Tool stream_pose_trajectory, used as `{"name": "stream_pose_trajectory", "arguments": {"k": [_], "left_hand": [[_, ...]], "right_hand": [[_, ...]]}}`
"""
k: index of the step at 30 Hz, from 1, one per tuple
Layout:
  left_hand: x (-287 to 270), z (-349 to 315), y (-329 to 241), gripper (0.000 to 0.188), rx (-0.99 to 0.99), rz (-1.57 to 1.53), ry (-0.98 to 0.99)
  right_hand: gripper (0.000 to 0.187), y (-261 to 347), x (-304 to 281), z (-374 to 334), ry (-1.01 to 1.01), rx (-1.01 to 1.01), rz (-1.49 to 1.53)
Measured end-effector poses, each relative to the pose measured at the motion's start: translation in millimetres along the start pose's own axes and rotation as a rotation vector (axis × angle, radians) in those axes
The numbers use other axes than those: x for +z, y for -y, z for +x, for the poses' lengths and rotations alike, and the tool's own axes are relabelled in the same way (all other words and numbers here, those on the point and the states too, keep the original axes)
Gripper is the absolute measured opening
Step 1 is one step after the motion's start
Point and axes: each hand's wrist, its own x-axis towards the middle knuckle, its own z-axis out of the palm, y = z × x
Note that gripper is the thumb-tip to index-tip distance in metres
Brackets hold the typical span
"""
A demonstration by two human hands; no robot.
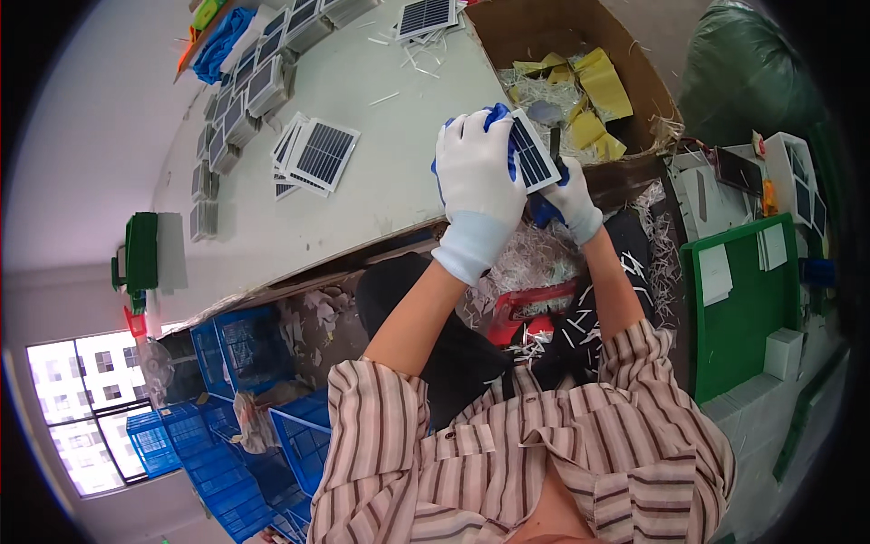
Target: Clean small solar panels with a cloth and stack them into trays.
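Observation:
My left hand [478, 163], in a white glove with a blue palm, is closed round a small solar panel [534, 150]. The panel is dark with a pale border and is held tilted beside the carton's near edge. My right hand [571, 195], gloved the same way, is just right of the panel's lower end. Its fingers are closed on a narrow dark tool [555, 143], perhaps a knife, that points up along the panel's edge. The palms and most fingertips are hidden.
Loose solar panels [323, 156] lie on the pale table [390, 154], with stacked panels [237, 120] along its far left side. A cardboard carton [498, 32] holds yellow pieces and white strips. Strips cover my lap. A green crate [736, 313] stands right; blue baskets [213, 467] stand left.

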Motion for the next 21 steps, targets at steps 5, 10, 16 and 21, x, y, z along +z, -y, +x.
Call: {"name": "stream_pose_trajectory", "arguments": {"k": [5,10,16,21], "left_hand": [[2,0,0,0.035,0.042,-0.064,-0.001],[1,-1,3,0.037,0.000,-0.068,-0.033],[2,1,-7,0.038,0.001,0.040,0.023],[2,-4,5,0.043,0.051,-0.051,0.039]], "right_hand": [[0.019,27,15,-38,0.056,0.113,0.320],[0.028,23,36,-68,0.184,-0.003,-0.091],[0.039,-31,59,-22,-0.475,-0.069,0.336],[0.027,-4,64,37,-0.166,0.224,1.281]]}}
